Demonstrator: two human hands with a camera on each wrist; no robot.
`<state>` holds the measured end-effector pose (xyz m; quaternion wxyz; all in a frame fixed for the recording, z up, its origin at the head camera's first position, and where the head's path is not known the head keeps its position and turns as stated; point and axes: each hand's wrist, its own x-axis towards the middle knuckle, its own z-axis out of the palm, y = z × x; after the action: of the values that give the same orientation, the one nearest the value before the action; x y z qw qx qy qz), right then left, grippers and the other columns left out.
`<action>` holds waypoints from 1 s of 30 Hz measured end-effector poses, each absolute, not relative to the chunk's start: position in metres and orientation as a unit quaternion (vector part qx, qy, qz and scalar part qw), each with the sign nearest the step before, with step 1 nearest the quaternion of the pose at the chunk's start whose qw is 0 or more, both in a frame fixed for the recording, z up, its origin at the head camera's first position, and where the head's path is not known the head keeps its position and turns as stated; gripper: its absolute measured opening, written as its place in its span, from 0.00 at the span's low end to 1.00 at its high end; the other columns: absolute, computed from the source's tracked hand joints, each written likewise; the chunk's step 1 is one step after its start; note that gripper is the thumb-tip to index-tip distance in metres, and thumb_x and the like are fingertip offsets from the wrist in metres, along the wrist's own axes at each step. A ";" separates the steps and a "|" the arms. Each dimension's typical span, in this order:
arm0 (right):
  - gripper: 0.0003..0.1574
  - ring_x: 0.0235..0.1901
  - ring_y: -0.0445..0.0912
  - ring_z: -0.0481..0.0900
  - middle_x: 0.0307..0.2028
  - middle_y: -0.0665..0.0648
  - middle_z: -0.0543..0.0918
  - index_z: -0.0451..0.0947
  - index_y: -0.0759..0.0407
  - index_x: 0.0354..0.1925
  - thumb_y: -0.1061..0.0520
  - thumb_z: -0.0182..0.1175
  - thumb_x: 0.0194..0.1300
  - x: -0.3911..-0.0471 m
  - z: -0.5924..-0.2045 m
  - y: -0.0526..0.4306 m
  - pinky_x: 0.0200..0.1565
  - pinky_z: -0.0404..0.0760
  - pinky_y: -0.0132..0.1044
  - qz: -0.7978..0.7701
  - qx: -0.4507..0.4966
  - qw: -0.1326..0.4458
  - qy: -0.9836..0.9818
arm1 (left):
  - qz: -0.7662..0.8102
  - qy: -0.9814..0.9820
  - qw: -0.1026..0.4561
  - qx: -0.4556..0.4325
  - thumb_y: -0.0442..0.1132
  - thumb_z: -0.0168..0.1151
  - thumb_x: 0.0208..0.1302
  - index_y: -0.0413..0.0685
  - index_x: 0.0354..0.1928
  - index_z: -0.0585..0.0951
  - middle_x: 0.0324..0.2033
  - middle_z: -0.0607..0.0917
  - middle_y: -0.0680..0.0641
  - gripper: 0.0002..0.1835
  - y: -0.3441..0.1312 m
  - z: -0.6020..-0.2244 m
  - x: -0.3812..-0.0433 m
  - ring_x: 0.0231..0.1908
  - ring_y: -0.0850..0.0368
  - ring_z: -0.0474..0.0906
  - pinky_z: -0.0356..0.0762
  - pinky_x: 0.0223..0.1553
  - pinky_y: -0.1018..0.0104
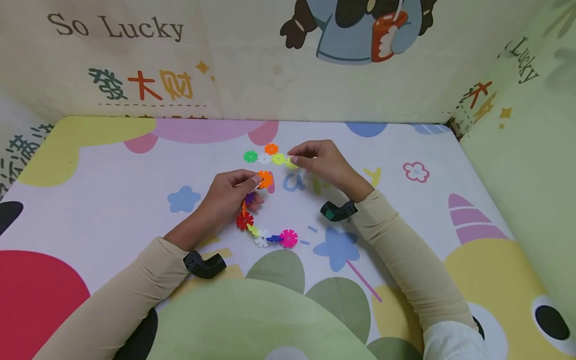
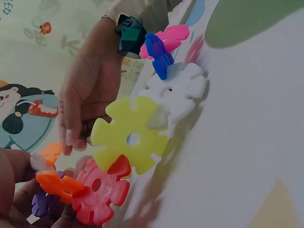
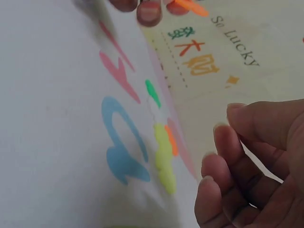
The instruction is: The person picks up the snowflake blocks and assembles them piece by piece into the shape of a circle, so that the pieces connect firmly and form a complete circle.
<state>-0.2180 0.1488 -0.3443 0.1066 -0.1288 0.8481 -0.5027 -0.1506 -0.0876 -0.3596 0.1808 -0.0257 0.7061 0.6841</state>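
"Beige sleeves (image 1: pixel 139 275) nearest us, above a printed tabletop (image 1: pixel 405 210). Left hand (image 1: pixel 231 192)?"

"Fingers narrow, pinching one end of a linked chain of notched discs (image 1: pixel 245 221); an orange disc (image 1: pixel 266 179) shows beyond the thumb. The chain curves back toward us and ends in a pink disc (image 1: pixel 289 238). Whether that end touches the tabletop, I cannot tell."

"Right hand (image 1: pixel 335 167)?"

"Fingers loosely curled, tips slightly apart, nothing held. It hangs just beside two yellow discs (image 1: pixel 278 159)."

"Others there?"

"A green disc (image 1: pixel 250 156), a white disc (image 1: pixel 263 159) and a second orange disc (image 1: pixel 271 149), grouped with the yellow."
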 end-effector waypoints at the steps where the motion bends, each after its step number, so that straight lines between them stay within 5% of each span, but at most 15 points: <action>1: 0.15 0.42 0.49 0.76 0.41 0.54 0.84 0.84 0.61 0.49 0.56 0.64 0.66 -0.219 -0.345 0.149 0.39 0.77 0.37 -0.493 -0.131 0.101 0.854 | 0.683 0.707 0.179 -0.025 0.42 0.56 0.72 0.40 0.54 0.77 0.36 0.83 0.36 0.15 -0.088 -0.359 -0.150 0.28 0.49 0.83 0.84 0.37 0.61; 13: 0.21 0.46 0.49 0.75 0.52 0.54 0.80 0.80 0.58 0.56 0.58 0.63 0.65 -0.229 -0.357 0.155 0.42 0.75 0.38 -0.435 -0.126 0.108 0.885 | 0.696 0.696 0.179 -0.009 0.41 0.58 0.71 0.37 0.56 0.76 0.40 0.82 0.33 0.18 -0.088 -0.359 -0.150 0.33 0.47 0.85 0.83 0.40 0.59; 22: 0.23 0.44 0.50 0.70 0.50 0.54 0.79 0.79 0.56 0.59 0.58 0.65 0.65 -0.234 -0.361 0.147 0.41 0.73 0.37 -0.405 -0.109 0.149 0.896 | 0.688 0.703 0.177 -0.005 0.40 0.57 0.72 0.36 0.56 0.76 0.38 0.84 0.33 0.17 -0.089 -0.357 -0.149 0.33 0.47 0.86 0.83 0.41 0.60; 30: 0.24 0.44 0.51 0.68 0.51 0.57 0.78 0.79 0.59 0.58 0.61 0.66 0.62 -0.230 -0.361 0.142 0.45 0.70 0.39 -0.374 -0.128 0.131 0.909 | 0.693 0.698 0.182 -0.005 0.40 0.57 0.72 0.35 0.58 0.74 0.38 0.84 0.32 0.19 -0.088 -0.358 -0.150 0.32 0.48 0.86 0.83 0.41 0.60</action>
<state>-0.2304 0.1416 -0.3611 0.1314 -0.1280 0.9092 -0.3739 -0.1495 -0.0883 -0.3578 0.1818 -0.0052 0.6977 0.6929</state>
